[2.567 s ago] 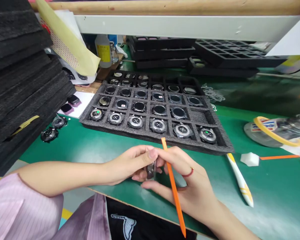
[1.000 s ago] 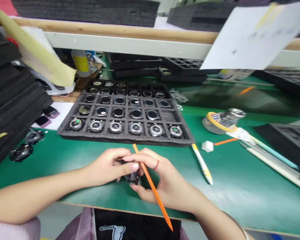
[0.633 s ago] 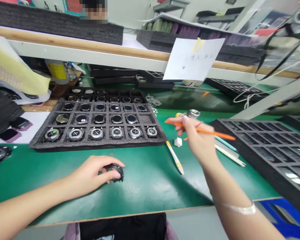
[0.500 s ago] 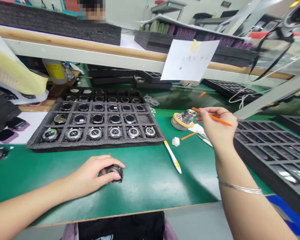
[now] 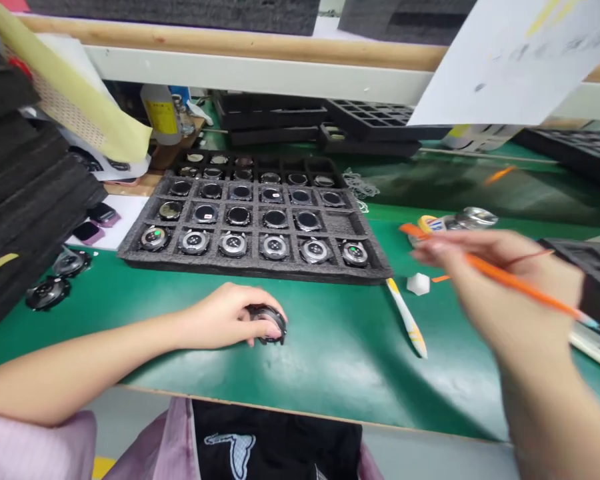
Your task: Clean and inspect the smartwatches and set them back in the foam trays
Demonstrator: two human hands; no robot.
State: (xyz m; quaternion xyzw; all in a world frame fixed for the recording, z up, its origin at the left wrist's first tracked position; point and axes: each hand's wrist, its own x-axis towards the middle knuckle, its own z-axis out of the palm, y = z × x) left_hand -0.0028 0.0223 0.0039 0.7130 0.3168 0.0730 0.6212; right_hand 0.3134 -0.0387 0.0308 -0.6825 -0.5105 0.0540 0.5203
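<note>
My left hand (image 5: pixel 229 315) rests on the green mat (image 5: pixel 330 347) with its fingers closed on a round dark watch body (image 5: pixel 269 324), pressed down against the mat. My right hand (image 5: pixel 500 287) is blurred by motion at the right, pinching a thin orange stick (image 5: pixel 485 270) that points up and left. In front of both hands lies a grey foam tray (image 5: pixel 380 270) with several watch bodies seated in its pockets.
A white and yellow pen (image 5: pixel 407 326) and a small white block (image 5: pixel 419 283) lie right of the tray. A metal dish with tape (image 5: pixel 460 220) sits behind. Black foam sheets (image 5: pixel 25 180) stack at left, loose watch bodies (image 5: pixel 47 292) beside them. Empty black trays (image 5: pixel 375 120) stand at the back.
My right hand left the watch body, reached out to the metal dish with the orange stick, and now swings back. My left hand set the watch body down on the mat and keeps hold of it.
</note>
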